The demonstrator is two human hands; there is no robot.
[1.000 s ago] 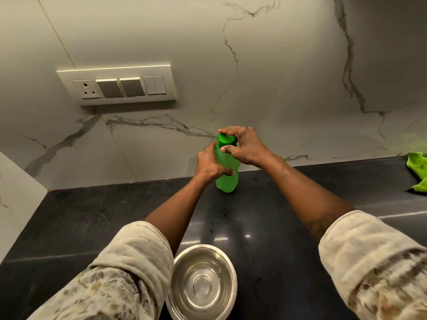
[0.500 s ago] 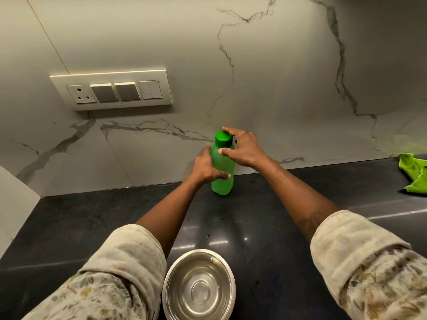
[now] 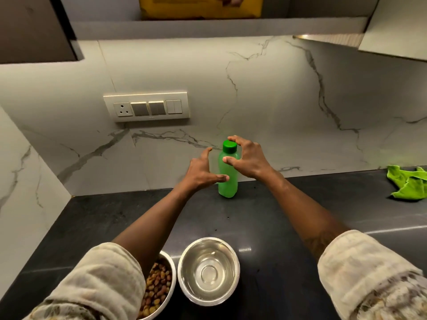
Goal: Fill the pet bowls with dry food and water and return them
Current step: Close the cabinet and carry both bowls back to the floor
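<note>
A green bottle point(image 3: 227, 179) with its green cap point(image 3: 229, 146) on stands upright on the black counter point(image 3: 288, 218) by the marble wall. My left hand point(image 3: 202, 169) is just left of it with fingers spread, the thumb at the bottle's side. My right hand point(image 3: 250, 158) hovers around the cap and neck, fingers apart and not gripping. Near me sits a steel bowl point(image 3: 190, 257) that seems to hold clear water. To its left, a second steel bowl point(image 3: 173, 285) holds brown dry food point(image 3: 158, 287), partly hidden by my left sleeve.
A crumpled green cloth point(image 3: 407, 183) lies at the counter's right end. A switch panel point(image 3: 146, 107) is on the wall. A yellow bag point(image 3: 201, 6) sits on the shelf overhead, and a dark cabinet point(image 3: 34, 28) hangs at the upper left.
Both hands have loosened from the bottle and cap, with fingers now spread. The view has pulled back and up, bringing in the food bowl and the shelf.
</note>
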